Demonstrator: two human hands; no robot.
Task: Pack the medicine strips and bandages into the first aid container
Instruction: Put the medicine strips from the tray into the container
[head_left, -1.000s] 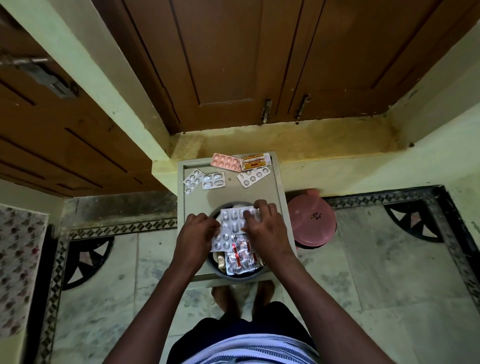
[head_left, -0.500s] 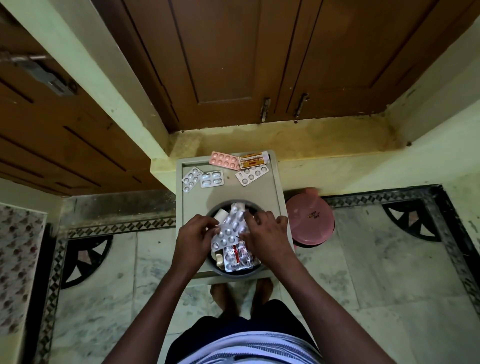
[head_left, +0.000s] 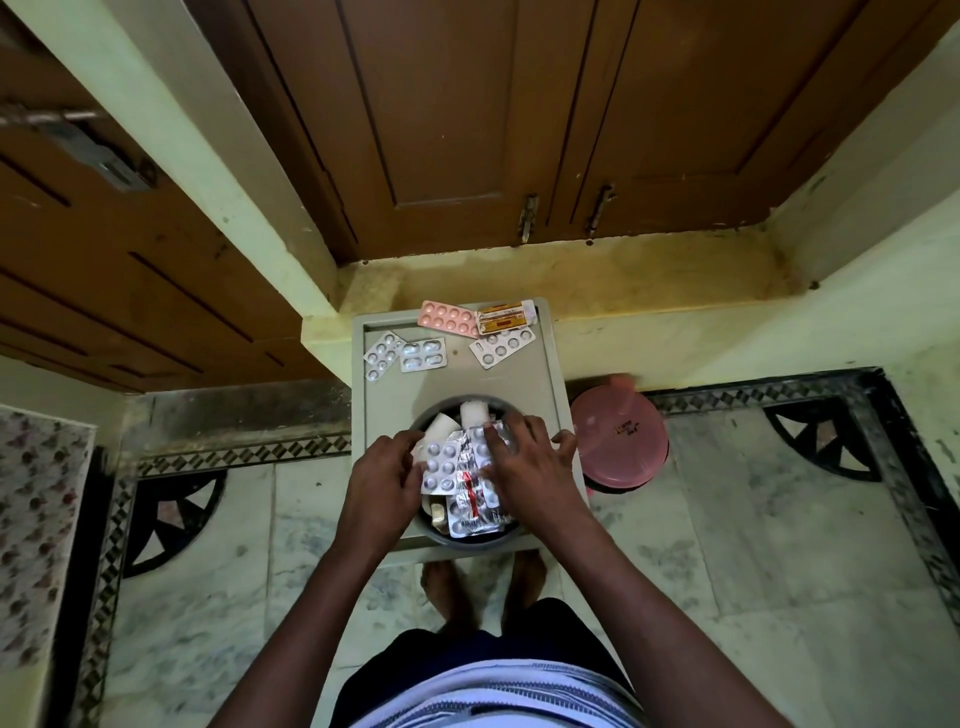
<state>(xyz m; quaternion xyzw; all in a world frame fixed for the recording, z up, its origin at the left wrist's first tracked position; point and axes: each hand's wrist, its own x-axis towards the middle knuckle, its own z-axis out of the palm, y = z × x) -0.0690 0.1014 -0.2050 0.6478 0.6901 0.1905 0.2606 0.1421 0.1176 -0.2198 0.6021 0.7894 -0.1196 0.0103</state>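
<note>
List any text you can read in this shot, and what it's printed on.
Nothing reads clearly.
Orange box: printed lines, too small to read.
Pink lid: small dark mark, blurred.
Red-printed strip in the container: lettering, illegible.
Other strips: no readable print.

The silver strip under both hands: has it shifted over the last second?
Yes. The silver strip has dropped from lying across the container's rim to inside it, uncovering two bandage rolls.

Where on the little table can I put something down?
The bare middle of the table, between the loose medicine strips at the far edge and the container. The near half is crowded: container, left hand, right hand.
</note>
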